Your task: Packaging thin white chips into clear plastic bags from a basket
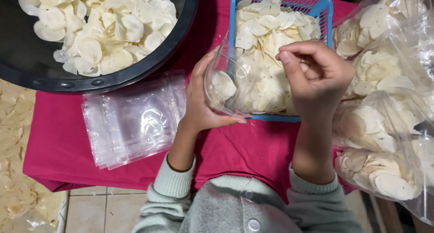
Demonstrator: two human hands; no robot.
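My left hand (pixel 201 104) grips a clear plastic bag (pixel 228 86) by its side, holding it open over the near edge of a blue basket (pixel 326 9). The bag holds a few pale round chips. My right hand (pixel 316 74) hovers over the basket with its fingers curled, beside the bag's mouth; whether it pinches a chip is hidden. The basket is full of the same white chips (pixel 266 25).
A large black bowl (pixel 40 79) of chips sits at the top left. A stack of empty clear bags (pixel 131 120) lies on the pink cloth (pixel 58 147). Filled bags of chips (pixel 384 124) pile up at the right. Tiled floor shows below.
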